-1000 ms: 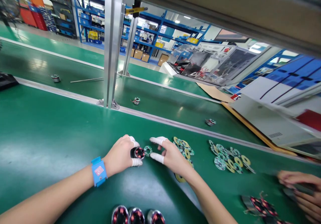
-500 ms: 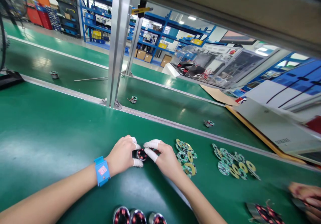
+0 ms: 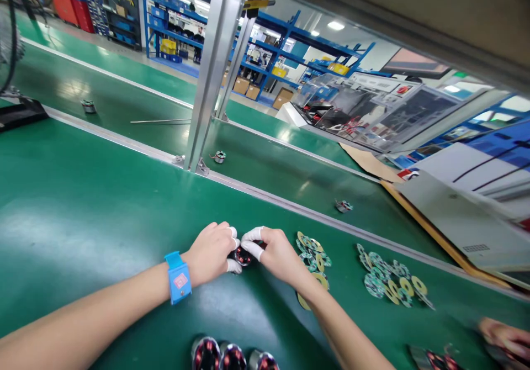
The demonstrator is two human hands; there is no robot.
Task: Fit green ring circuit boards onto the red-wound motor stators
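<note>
Stator sits between the two hands, just above the green table or on it; which of these cannot be told. The left hand grips it from the left, white-capped fingers along its upper side and the capped thumb below, leaving the dark and copper-red face showing. The right hand has its capped finger and thumb pressed together at the stator's upper right edge. One second ago that finger and thumb were spread, with a green ring just beside the stator; now the ring is out of sight, and whether the fingertips pinch it cannot be told. A dark, reddish bit shows behind the right fingers, too small to name.

A blue strap circles the left wrist. Ring boards lie in a near pile, partly behind the right forearm, and in a far pile farther right. Three stators stand at the bottom edge, the first two close together. At the far right a co-worker's hand, blurred, has moved nearer the picture's edge than a second ago.
</note>
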